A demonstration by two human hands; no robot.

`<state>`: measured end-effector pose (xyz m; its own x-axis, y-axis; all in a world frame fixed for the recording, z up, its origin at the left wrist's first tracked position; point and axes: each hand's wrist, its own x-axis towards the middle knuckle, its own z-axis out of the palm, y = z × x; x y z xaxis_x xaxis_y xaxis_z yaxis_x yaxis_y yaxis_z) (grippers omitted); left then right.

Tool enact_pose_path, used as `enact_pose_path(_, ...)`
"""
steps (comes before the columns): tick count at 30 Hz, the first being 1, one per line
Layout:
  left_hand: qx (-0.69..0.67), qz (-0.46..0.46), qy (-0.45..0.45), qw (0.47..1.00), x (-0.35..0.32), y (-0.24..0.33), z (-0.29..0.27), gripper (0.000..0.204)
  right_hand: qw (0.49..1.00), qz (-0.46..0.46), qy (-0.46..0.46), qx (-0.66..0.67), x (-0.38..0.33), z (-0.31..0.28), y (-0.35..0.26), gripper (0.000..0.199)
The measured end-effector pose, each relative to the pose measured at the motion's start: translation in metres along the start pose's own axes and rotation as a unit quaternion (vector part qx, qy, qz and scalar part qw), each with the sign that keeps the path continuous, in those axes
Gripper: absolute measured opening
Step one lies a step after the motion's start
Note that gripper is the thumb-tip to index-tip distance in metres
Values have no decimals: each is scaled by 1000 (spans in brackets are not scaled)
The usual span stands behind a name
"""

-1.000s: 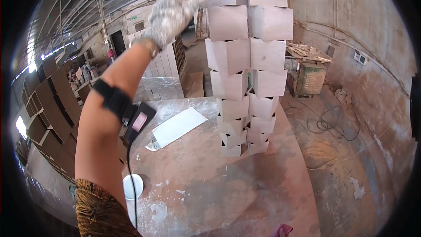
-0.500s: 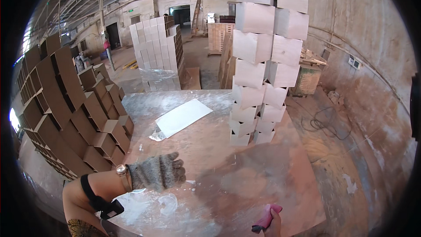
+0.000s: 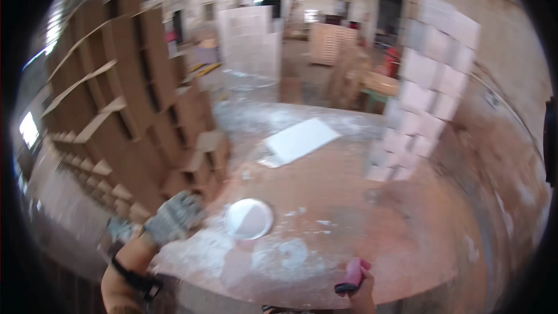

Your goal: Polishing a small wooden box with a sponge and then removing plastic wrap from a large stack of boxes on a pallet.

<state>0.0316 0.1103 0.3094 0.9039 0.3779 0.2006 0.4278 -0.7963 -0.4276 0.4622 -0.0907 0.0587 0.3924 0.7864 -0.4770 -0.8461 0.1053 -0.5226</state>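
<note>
Holding pink black-ended object [image 3: 351,274] in right hand [image 3: 364,294]; grey-knit-gloved left hand [image 3: 176,216] near stacked brown rectangular boxes [image 3: 135,81], its grip too blurred to judge; gentle, slow contact seems best.

Sheet [image 3: 302,141] behind tub [image 3: 250,219] on the table [image 3: 349,212] — stacked boxes [image 3: 136,75] left, box tower [image 3: 423,75] at right

right fingers [image 3: 368,279] grip a pink object [image 3: 352,272] – gloved left fingers [image 3: 193,204] hang near brown boxes [image 3: 129,75]
</note>
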Motion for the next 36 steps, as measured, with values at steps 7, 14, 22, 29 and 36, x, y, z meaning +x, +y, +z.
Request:
enact_pose_path(7, 20, -142, 95, 985, -58, -43, 1, 32, 997, 75, -30, 11, 12, 17, 27, 14)
enact_pose_path(14, 24, -309, 258, 915, -90, -75, -35, 32, 990, 38, 18, -133, 9, 58, 40, 18)
enact_pose_path(22, -40, -485, 414, 769, -28, -152, -103, 58, 987, -39, 64, -141, 4, 64, 40, 20)
enact_pose_path(29, 235, -509, 179, 808, -6, -266, -153, 52, 991, -28, 88, -99, -9, 21, 25, 24)
enact_pose_path(36, 312, -436, 85, 840, 14, -332, -132, 33, 984, -31, 103, -140, -36, -27, 26, 28)
